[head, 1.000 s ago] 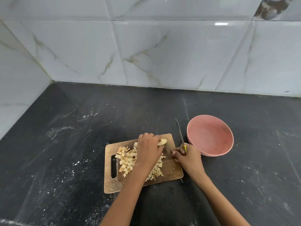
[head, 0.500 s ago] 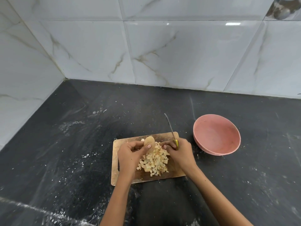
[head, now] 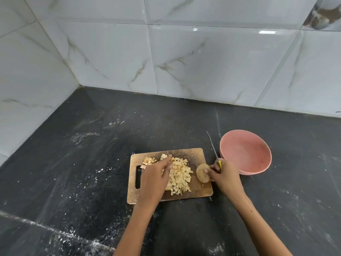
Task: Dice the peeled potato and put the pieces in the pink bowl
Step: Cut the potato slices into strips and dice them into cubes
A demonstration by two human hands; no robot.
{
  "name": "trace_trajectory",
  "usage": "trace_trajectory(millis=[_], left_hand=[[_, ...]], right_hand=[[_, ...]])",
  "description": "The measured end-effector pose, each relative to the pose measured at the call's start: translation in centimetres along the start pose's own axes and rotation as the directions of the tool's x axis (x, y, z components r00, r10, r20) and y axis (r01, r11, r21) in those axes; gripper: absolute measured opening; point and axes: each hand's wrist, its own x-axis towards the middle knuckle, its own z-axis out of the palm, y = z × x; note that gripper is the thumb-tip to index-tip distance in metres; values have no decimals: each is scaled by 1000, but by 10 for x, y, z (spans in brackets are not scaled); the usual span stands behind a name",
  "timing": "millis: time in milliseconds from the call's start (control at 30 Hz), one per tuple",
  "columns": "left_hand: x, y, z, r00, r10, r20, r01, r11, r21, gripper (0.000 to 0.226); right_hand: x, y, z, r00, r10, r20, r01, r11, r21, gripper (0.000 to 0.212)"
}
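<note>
Potato work has shifted in the last half second: the uncut end piece (head: 202, 172), which the left hand held up over the heap, is now pinched by the right hand (head: 224, 177) at the right edge of the cutting board (head: 199, 189). That same right hand has its fingers curled round the yellow handle of the knife (head: 214, 149), blade pointing away toward the wall. The left hand (head: 156, 174) has let go and lies with fingers stretched out and close together over the diced pieces (head: 180, 175), reaching toward the far side of the heap. The pink bowl (head: 245, 152) stands on the tabletop (head: 92, 163) just right of the board, with no dice in it yet. My guess is the dicing is nearly done, with one end piece left and the transfer not begun.
</note>
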Motion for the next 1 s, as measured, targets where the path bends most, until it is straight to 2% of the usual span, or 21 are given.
trace_trajectory(millis=[133, 200, 333, 400, 500, 633, 733, 867, 1000], left_hand=[[0, 4, 4, 996, 45, -81, -38, 996, 86, 30], [1, 7, 7, 993, 92, -79, -82, 989, 124, 25], [-3, 15, 24, 967, 243, 69, -252, 948, 196, 31], [-8, 22, 35, 934, 321, 159, -351, 910, 223, 37], [-11, 29, 50, 889, 391, 239, -449, 850, 276, 37], [-6, 30, 61, 877, 406, 259, -472, 830, 298, 29], [-6, 32, 64, 892, 393, 226, -445, 851, 277, 23], [-8, 30, 66, 903, 384, 191, -427, 848, 314, 20], [-6, 34, 66, 896, 388, 213, -442, 815, 375, 19]], right_hand=[[-1, 10, 2, 1000, 17, 23, -16, 1000, -18, 42], [-2, 10, 4, 1000, -5, 21, 6, 997, -71, 46], [-5, 12, 4, 998, -55, 17, 57, 990, -127, 43], [-9, 13, 0, 1000, -15, 9, 16, 994, -109, 30], [-17, 16, -9, 999, 36, 6, -35, 994, -99, 34], [-29, 25, -15, 987, 109, 122, -73, 962, -264, 20], [-36, 30, -18, 981, 125, 148, -80, 957, -280, 9], [-51, 28, -17, 981, 105, 163, -60, 963, -261, 23], [-58, 26, -13, 979, 97, 180, -44, 959, -279, 22]])
